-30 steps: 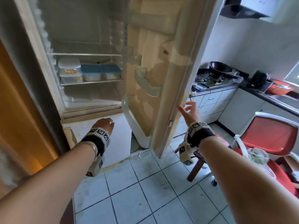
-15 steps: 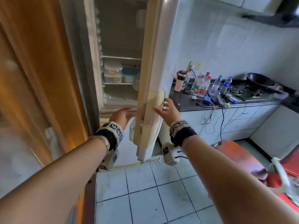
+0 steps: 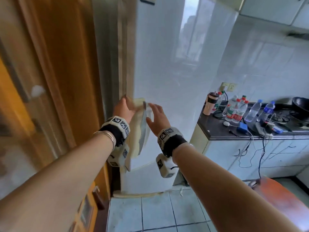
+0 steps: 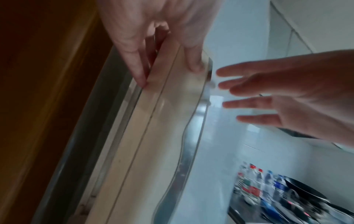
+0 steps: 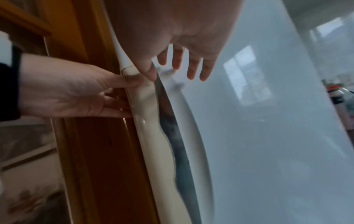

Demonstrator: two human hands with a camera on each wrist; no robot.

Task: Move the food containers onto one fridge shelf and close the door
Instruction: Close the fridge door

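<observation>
The white fridge door (image 3: 167,64) stands shut or nearly shut against the fridge body, and the food containers are hidden behind it. My left hand (image 3: 124,108) pinches the top of the cream door handle (image 3: 140,128) at the door's left edge. In the left wrist view its thumb (image 4: 195,66) lies on the handle's front and a finger on the side edge. My right hand (image 3: 157,116) is open with spread fingers (image 4: 249,103) just right of the handle (image 5: 153,121), close to the door face. Whether it touches the door is unclear.
An orange-brown wooden door frame (image 3: 58,64) stands close on the fridge's left. To the right, a dark counter (image 3: 217,129) carries water bottles (image 3: 235,109), a black pan (image 3: 301,106) and trailing cables. A red chair (image 3: 280,195) stands at lower right on the tiled floor.
The fridge door has swung from wide open to shut, hiding the shelves and containers. My right hand followed the door round, and my left hand rose to take its handle.
</observation>
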